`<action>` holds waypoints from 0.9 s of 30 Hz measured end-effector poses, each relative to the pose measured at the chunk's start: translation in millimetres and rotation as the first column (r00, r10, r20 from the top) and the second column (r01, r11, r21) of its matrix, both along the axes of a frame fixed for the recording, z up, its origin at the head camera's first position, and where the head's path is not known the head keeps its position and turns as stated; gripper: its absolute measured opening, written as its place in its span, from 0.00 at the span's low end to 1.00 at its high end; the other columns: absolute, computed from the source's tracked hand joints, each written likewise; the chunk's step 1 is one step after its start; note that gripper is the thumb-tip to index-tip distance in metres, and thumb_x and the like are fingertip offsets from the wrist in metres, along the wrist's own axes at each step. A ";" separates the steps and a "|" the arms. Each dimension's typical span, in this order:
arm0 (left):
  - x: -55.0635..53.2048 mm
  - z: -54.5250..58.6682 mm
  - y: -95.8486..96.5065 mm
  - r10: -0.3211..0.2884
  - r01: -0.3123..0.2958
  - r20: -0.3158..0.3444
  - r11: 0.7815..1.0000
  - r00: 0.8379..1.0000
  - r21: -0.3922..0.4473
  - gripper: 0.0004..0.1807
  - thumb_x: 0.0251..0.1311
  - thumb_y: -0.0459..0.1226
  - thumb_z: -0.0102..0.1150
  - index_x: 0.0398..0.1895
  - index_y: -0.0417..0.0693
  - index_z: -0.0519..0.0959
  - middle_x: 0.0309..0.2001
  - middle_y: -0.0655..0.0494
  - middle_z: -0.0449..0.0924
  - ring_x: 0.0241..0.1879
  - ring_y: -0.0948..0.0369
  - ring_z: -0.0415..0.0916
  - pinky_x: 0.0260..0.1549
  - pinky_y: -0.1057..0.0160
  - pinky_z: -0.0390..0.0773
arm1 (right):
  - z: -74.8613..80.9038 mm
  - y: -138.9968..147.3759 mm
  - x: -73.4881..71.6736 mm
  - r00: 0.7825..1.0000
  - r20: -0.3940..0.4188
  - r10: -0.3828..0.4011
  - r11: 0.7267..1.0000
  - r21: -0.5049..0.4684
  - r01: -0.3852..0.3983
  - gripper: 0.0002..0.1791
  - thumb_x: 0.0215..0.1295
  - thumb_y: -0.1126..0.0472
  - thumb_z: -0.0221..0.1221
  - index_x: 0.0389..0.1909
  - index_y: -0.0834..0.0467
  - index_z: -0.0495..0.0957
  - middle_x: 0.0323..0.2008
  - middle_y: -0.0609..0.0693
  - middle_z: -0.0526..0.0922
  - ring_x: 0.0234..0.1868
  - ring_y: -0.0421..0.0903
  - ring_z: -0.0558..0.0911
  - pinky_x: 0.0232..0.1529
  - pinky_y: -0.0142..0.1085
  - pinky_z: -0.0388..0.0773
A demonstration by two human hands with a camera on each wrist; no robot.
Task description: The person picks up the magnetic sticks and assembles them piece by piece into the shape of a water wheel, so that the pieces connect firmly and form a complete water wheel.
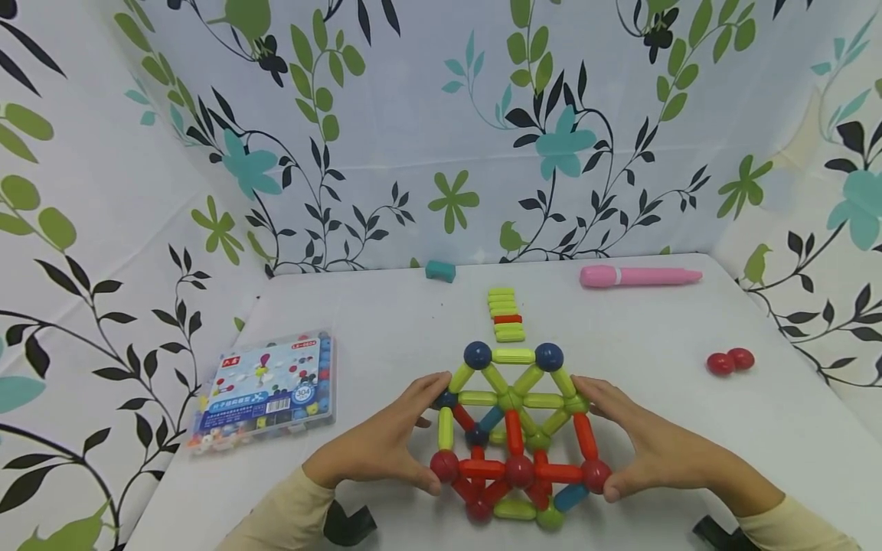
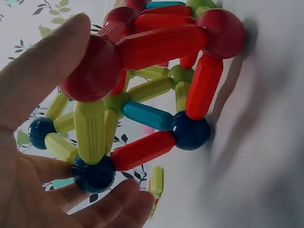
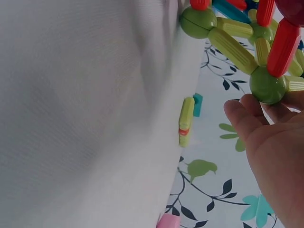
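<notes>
Both hands hold a magnetic stick-and-ball structure point(image 1: 510, 399) from its two sides, above the white table. It joins yellow-green, red and blue rods with red, dark blue and green balls. The left hand point(image 1: 382, 444) has its thumb on a red ball point(image 2: 95, 71) and its fingers at a dark blue ball point(image 2: 93, 173). On the other side, the right hand point(image 1: 654, 451) sets its thumb against a red ball point(image 1: 596, 475), and its fingertips touch a green ball point(image 3: 267, 85) higher up. Two dark blue balls form the structure's top corners.
A clear plastic box point(image 1: 258, 383) with a printed label lies at left on the table point(image 1: 386, 329). Behind the structure is a row of loose rods point(image 1: 506, 302), with a teal block point(image 1: 440, 271) farther back. A pink pen point(image 1: 648, 276) and two red balls point(image 1: 721, 364) lie at right.
</notes>
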State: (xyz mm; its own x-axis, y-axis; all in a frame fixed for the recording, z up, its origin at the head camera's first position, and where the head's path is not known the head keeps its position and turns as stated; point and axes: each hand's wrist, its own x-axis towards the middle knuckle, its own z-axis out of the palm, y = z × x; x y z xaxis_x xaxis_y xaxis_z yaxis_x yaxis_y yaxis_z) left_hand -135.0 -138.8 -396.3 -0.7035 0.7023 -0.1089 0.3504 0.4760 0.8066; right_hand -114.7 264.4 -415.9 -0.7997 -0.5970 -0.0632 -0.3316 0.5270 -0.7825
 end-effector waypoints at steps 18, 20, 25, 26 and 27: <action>3.7 -5.1 -3.7 -0.042 0.042 -0.004 0.998 0.999 0.036 0.65 0.45 0.44 0.83 0.82 0.71 0.46 0.82 0.72 0.32 0.77 0.60 0.54 0.70 0.60 0.66 | 6.5 -0.7 -3.4 0.978 -0.190 0.090 0.994 0.079 -0.076 0.54 0.51 0.45 0.75 0.79 0.38 0.58 0.80 0.42 0.53 0.75 0.51 0.62 0.54 0.64 0.78; 5.5 -4.7 -3.2 -0.040 0.040 -0.003 0.999 0.999 0.027 0.66 0.47 0.45 0.82 0.82 0.72 0.43 0.82 0.73 0.30 0.77 0.60 0.55 0.70 0.59 0.66 | 6.4 -1.2 -2.1 0.979 -0.183 0.087 0.994 0.078 -0.073 0.53 0.53 0.45 0.73 0.79 0.39 0.58 0.80 0.42 0.52 0.76 0.50 0.60 0.54 0.65 0.77; 8.1 -2.1 -2.3 -0.038 0.038 0.001 0.999 0.999 0.032 0.63 0.51 0.47 0.79 0.82 0.76 0.42 0.82 0.73 0.28 0.77 0.59 0.55 0.70 0.53 0.67 | 6.8 -3.7 0.6 0.985 -0.161 0.065 0.996 0.068 -0.055 0.49 0.57 0.46 0.70 0.79 0.37 0.58 0.81 0.45 0.52 0.76 0.55 0.60 0.56 0.68 0.75; 8.2 -1.2 -2.1 -0.032 0.033 -0.014 0.999 0.999 0.033 0.61 0.53 0.48 0.77 0.82 0.76 0.42 0.82 0.73 0.29 0.77 0.59 0.54 0.70 0.51 0.67 | 7.1 -4.4 0.8 0.985 -0.161 0.057 0.997 0.067 -0.047 0.48 0.58 0.46 0.69 0.79 0.36 0.58 0.81 0.45 0.52 0.76 0.56 0.60 0.56 0.69 0.74; 8.0 -0.6 -1.6 -0.024 0.025 -0.045 0.999 0.999 0.032 0.59 0.55 0.49 0.76 0.82 0.75 0.43 0.82 0.72 0.31 0.78 0.58 0.53 0.70 0.49 0.66 | 7.4 -5.4 0.7 0.983 -0.174 0.052 0.997 0.067 -0.041 0.46 0.60 0.47 0.68 0.78 0.37 0.59 0.80 0.46 0.53 0.75 0.57 0.61 0.56 0.69 0.75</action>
State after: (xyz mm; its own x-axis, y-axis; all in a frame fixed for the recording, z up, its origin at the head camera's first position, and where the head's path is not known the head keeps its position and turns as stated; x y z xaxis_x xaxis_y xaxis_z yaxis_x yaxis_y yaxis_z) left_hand -127.0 -140.4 -396.9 -0.6895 0.7222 -0.0550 0.3975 0.4409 0.8047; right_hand -114.0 259.0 -408.5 -0.7733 -0.6330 0.0365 -0.4857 0.5545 -0.6758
